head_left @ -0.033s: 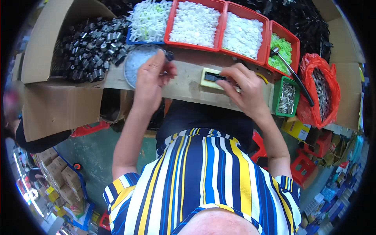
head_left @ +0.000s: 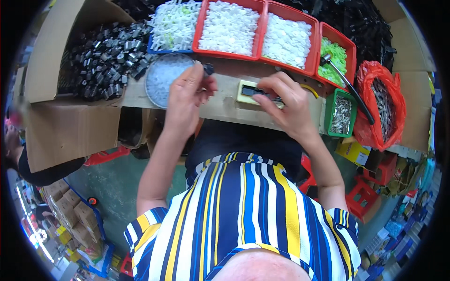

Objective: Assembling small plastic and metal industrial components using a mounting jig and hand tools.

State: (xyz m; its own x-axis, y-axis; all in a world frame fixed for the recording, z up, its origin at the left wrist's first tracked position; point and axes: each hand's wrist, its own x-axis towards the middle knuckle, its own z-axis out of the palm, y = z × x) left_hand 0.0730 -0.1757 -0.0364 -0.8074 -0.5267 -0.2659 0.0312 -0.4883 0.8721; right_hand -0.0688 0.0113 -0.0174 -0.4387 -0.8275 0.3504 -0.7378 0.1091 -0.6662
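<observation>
My left hand (head_left: 188, 96) is pinched around a small black plastic piece (head_left: 208, 69), just right of a round dish (head_left: 161, 79) of translucent whitish parts. To its right, a pale yellow block (head_left: 243, 97) lies on the work board with a black piece (head_left: 249, 90) set in its top. The thumb and forefinger of my right hand (head_left: 290, 100) close over the right end of that piece. My right fingers hide part of both block and piece.
Along the back stand a blue tray (head_left: 151, 46) of white sticks, red trays (head_left: 259, 56) of white and green parts, and a heap of black pieces (head_left: 110, 58). At right are a green box (head_left: 331, 110) of metal pins, a black-handled hammer (head_left: 349, 86) and a red bag (head_left: 398, 107).
My left hand has shifted slightly right, away from the dish, with the black plastic piece. My right hand stays at the block, nearly unmoved; the whole view has shifted a little.
</observation>
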